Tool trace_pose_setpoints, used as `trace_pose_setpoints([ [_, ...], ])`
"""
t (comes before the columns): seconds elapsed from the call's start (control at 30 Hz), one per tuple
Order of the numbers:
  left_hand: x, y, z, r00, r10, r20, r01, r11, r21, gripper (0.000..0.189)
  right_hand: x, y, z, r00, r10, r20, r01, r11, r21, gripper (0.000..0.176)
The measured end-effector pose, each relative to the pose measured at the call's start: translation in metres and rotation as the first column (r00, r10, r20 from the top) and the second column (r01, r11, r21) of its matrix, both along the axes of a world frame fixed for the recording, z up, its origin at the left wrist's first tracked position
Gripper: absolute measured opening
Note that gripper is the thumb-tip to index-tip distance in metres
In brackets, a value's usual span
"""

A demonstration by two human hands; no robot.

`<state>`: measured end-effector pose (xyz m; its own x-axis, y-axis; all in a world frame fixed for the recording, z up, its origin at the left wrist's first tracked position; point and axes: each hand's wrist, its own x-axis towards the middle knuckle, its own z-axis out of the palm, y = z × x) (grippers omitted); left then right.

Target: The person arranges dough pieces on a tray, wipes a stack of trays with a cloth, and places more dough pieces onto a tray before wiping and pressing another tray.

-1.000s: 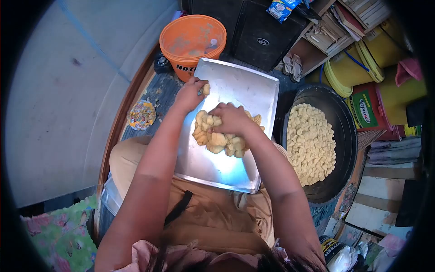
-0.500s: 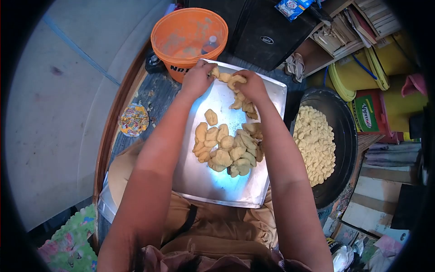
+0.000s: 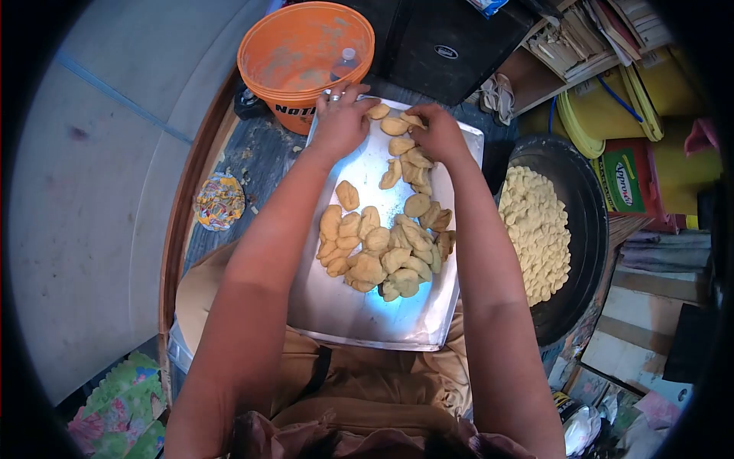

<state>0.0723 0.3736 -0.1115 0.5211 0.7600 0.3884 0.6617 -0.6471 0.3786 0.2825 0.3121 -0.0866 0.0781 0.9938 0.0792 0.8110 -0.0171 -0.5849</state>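
A shiny metal tray rests on my lap, bearing several flattened tan dough pieces heaped in the middle and a line of them up the right side. My left hand, with a ring on one finger, is over the tray's far left corner. Its fingers are spread and its thumb is beside a dough piece. At the far right corner my right hand curls its fingers on another dough piece, which they partly hide.
An orange bucket with a clear bottle inside stands beyond the tray. On the right, a black basin holds many small pale dough pieces. A colourful round packet lies left. Yellow buckets and a shelf stand back right.
Dough pieces that were bunched between my hands now lie apart at the tray's far end. My left hand has let go and spread its fingers; my right hand has shifted slightly right.
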Motion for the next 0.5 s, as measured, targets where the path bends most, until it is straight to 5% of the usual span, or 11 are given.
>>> trace_pose_setpoints([
  [0.1, 0.009, -0.012, 0.015, 0.986, -0.161, 0.036, 0.16, 0.986, 0.041, 0.029, 0.016, -0.002, 0.008, 0.998, -0.05, -0.048, 0.043, 0.989, -0.142, 0.041],
  [0.2, 0.02, -0.004, 0.004, 0.986, -0.168, 0.011, 0.167, 0.982, 0.088, 0.028, 0.033, -0.014, -0.012, 0.965, -0.019, -0.263, 0.038, 0.997, 0.068, 0.038],
  [0.33, 0.032, 0.004, 0.002, 0.99, -0.129, -0.047, 0.134, 0.986, 0.102, 0.027, 0.037, -0.037, 0.013, 0.988, -0.087, -0.125, 0.049, 0.958, -0.283, 0.036],
  [0.47, 0.045, 0.0, 0.017, 0.975, -0.193, -0.111, 0.2, 0.978, 0.06, 0.029, 0.052, -0.037, 0.001, 0.896, -0.373, -0.242, 0.377, 0.926, -0.033, 0.032],
  [0.5, 0.049, -0.003, 0.02, 0.966, -0.229, -0.121, 0.235, 0.971, 0.04, 0.031, 0.05, -0.036, -0.003, 0.915, -0.333, -0.227, 0.353, 0.934, 0.055, 0.031],
])
